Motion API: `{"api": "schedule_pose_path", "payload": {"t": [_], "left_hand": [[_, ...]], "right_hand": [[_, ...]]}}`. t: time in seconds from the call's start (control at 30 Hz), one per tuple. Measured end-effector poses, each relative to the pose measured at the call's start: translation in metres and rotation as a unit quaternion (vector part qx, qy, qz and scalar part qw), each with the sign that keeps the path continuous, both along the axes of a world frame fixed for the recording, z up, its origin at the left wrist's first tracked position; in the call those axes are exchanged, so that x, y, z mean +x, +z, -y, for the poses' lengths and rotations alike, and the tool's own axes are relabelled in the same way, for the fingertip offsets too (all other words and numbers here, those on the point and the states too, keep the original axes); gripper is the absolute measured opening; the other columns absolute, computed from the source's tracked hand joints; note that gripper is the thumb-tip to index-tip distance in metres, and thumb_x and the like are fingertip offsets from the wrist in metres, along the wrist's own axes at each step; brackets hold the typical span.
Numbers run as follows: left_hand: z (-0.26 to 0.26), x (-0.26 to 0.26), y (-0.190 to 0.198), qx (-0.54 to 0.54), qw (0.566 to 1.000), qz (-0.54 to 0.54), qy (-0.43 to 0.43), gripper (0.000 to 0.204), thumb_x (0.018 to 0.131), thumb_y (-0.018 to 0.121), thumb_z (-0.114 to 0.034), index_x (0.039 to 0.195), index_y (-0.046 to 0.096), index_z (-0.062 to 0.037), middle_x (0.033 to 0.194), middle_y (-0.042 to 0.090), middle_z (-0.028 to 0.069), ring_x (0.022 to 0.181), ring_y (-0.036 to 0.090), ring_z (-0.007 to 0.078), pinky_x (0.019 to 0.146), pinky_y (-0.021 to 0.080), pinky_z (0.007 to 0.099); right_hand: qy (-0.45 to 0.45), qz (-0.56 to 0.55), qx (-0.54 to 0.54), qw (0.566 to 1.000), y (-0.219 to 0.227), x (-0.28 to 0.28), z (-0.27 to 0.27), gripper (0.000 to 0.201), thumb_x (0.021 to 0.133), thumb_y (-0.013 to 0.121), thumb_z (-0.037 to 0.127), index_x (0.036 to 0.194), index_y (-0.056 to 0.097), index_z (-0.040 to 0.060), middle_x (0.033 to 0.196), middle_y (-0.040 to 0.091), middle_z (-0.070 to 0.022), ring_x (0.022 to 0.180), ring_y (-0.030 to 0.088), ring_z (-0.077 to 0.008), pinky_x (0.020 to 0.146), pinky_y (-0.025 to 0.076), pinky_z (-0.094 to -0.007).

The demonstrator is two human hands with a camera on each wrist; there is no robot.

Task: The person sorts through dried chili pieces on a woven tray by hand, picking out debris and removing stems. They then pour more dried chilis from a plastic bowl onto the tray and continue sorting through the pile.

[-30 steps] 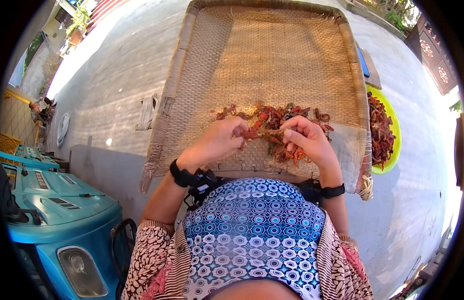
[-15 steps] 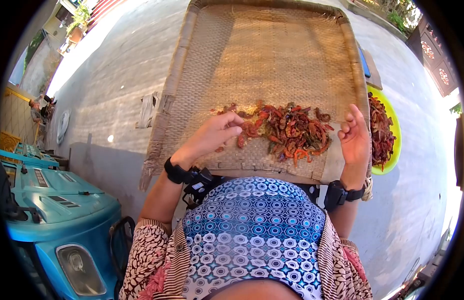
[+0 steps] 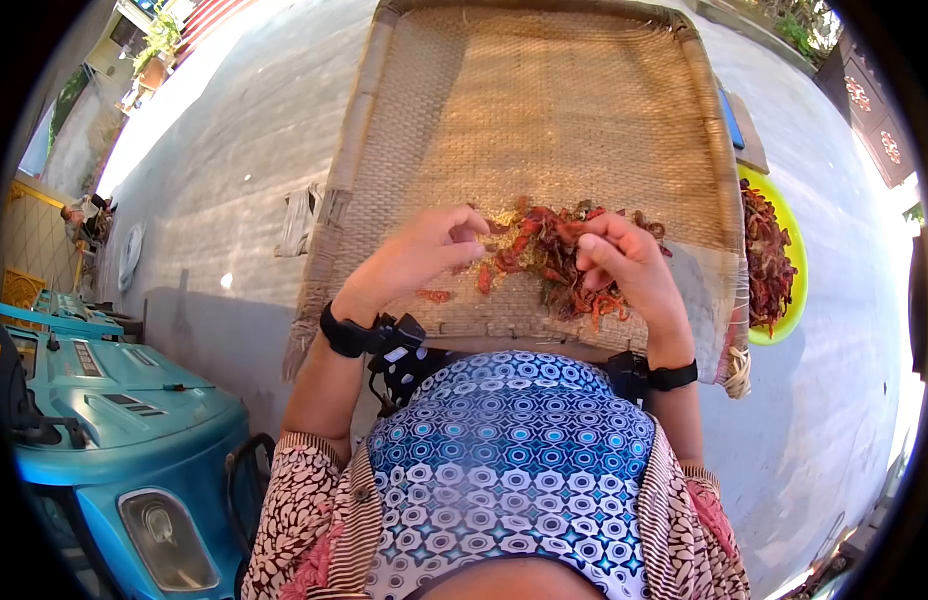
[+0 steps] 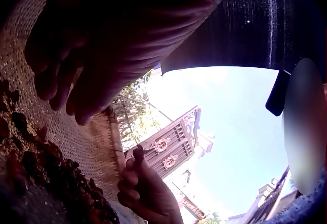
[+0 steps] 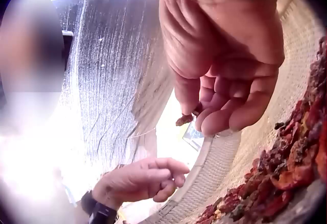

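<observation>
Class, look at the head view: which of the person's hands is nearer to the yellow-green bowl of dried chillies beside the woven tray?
Right. The right hand is over the tray's right part, toward the yellow-green bowl; the left hand is farther across the woven tray.

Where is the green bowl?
In the head view, the green bowl sits on the ground at the person's right, beside the woven tray, filled with dried red chillies.

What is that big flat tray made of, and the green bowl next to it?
The tray looks like woven bamboo or cane strips: a tan, matte criss-cross weave with a bound rim. The green bowl is probably plastic: bright, even lime colour and a smooth thin edge, though it is too small to be sure.
</observation>
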State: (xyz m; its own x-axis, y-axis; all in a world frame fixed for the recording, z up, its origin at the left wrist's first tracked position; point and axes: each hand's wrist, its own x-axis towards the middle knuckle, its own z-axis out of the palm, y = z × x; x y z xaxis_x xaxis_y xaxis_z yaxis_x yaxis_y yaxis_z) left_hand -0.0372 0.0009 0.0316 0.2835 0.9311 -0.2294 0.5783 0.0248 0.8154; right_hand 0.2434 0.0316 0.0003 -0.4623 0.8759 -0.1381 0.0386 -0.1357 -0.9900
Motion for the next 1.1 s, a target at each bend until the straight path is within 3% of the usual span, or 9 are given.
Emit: {"api": "schedule_pose_path", "payload": {"t": [0.1, 0.2, 0.3, 0.4, 0.53, 0.63, 0.73, 0.83, 1.1], "left_hand": [[0.005, -0.029, -0.014, 0.023, 0.994, -0.104, -0.034, 0.021, 0.083, 0.07, -0.016, 0.097, 0.062, -0.0012, 0.083, 0.062, 0.0057, 0.079, 0.06, 0.015, 0.069, 0.049, 0.0295], [0.014, -0.046, -0.037, 0.054, 0.975, -0.199, -0.084, 0.021, 0.074, 0.074, -0.017, 0.088, 0.064, -0.0049, 0.083, 0.065, 0.0097, 0.08, 0.062, 0.0245, 0.069, 0.049, 0.0364], [0.016, -0.054, -0.053, 0.068, 0.969, -0.212, -0.11, 0.021, 0.07, 0.075, -0.018, 0.085, 0.064, -0.0081, 0.083, 0.065, 0.0108, 0.08, 0.063, 0.0295, 0.069, 0.048, 0.0403], [0.015, -0.056, -0.059, 0.073, 0.967, -0.213, -0.121, 0.018, 0.073, 0.072, -0.018, 0.085, 0.063, -0.0086, 0.082, 0.064, 0.0114, 0.081, 0.062, 0.0308, 0.069, 0.048, 0.0409], [0.014, -0.046, -0.049, 0.086, 0.968, -0.224, -0.072, 0.013, 0.078, 0.066, -0.016, 0.087, 0.062, -0.0088, 0.083, 0.063, 0.0114, 0.082, 0.062, 0.0313, 0.069, 0.047, 0.0408], [0.008, -0.034, -0.039, 0.11, 0.964, -0.243, -0.007, 0.011, 0.08, 0.063, -0.014, 0.089, 0.06, -0.0087, 0.083, 0.063, 0.0113, 0.082, 0.062, 0.0309, 0.069, 0.047, 0.0413], [0.002, -0.031, -0.045, 0.159, 0.966, -0.204, -0.007, 0.017, 0.079, 0.066, -0.013, 0.093, 0.061, -0.0044, 0.084, 0.063, 0.012, 0.08, 0.062, 0.0279, 0.069, 0.047, 0.0394], [-0.001, -0.023, -0.045, 0.09, 0.976, -0.193, -0.041, 0.022, 0.079, 0.067, -0.012, 0.099, 0.06, -0.0052, 0.084, 0.063, 0.0124, 0.079, 0.062, 0.0267, 0.069, 0.047, 0.0391], [0.006, -0.012, -0.054, 0.143, 0.965, -0.213, -0.047, 0.027, 0.079, 0.067, -0.009, 0.105, 0.059, -0.0051, 0.09, 0.064, 0.0125, 0.083, 0.062, 0.0271, 0.071, 0.048, 0.0387]], "right_hand": [[-0.19, -0.129, 0.002, 0.973, -0.008, 0.042, -0.01, 0.023, 0.098, 0.057, 0.027, 0.104, 0.061, 0.0049, 0.076, 0.06, 0.0, 0.059, 0.054, -0.0082, 0.054, 0.045, -0.0209], [-0.311, -0.326, -0.054, 0.891, -0.021, 0.101, -0.025, 0.031, 0.098, 0.056, 0.033, 0.109, 0.06, 0.0037, 0.082, 0.058, 0.0013, 0.065, 0.051, -0.0093, 0.059, 0.042, -0.0235], [-0.175, -0.625, -0.026, 0.76, -0.046, 0.152, -0.038, 0.035, 0.099, 0.054, 0.032, 0.114, 0.058, 0.0018, 0.087, 0.057, 0.0001, 0.071, 0.049, -0.0116, 0.063, 0.041, -0.027], [-0.239, -0.683, -0.099, 0.683, -0.039, 0.157, -0.029, 0.037, 0.099, 0.051, 0.031, 0.117, 0.057, 0.0002, 0.088, 0.055, -0.0015, 0.071, 0.048, -0.0141, 0.064, 0.041, -0.029], [-0.129, -0.638, -0.087, 0.754, -0.045, 0.133, -0.029, 0.037, 0.1, 0.049, 0.031, 0.118, 0.057, 0.0001, 0.089, 0.055, -0.0024, 0.069, 0.045, -0.0139, 0.062, 0.039, -0.0282], [-0.158, -0.573, -0.072, 0.801, -0.042, 0.109, -0.026, 0.035, 0.101, 0.048, 0.031, 0.118, 0.058, 0.0015, 0.088, 0.054, -0.002, 0.069, 0.044, -0.0133, 0.061, 0.038, -0.028], [-0.161, -0.526, -0.06, 0.833, -0.036, 0.09, -0.023, 0.032, 0.101, 0.048, 0.03, 0.115, 0.059, 0.0039, 0.087, 0.054, -0.0014, 0.066, 0.042, -0.0125, 0.059, 0.037, -0.0265], [-0.189, -0.467, -0.059, 0.862, -0.029, 0.073, -0.017, 0.028, 0.1, 0.049, 0.028, 0.114, 0.059, 0.0057, 0.084, 0.055, -0.0005, 0.065, 0.044, -0.0119, 0.057, 0.037, -0.0257], [-0.183, -0.355, -0.049, 0.916, -0.02, 0.036, -0.006, 0.023, 0.099, 0.051, 0.025, 0.111, 0.059, 0.006, 0.082, 0.059, -0.0007, 0.063, 0.051, -0.0115, 0.057, 0.042, -0.0255]]}}
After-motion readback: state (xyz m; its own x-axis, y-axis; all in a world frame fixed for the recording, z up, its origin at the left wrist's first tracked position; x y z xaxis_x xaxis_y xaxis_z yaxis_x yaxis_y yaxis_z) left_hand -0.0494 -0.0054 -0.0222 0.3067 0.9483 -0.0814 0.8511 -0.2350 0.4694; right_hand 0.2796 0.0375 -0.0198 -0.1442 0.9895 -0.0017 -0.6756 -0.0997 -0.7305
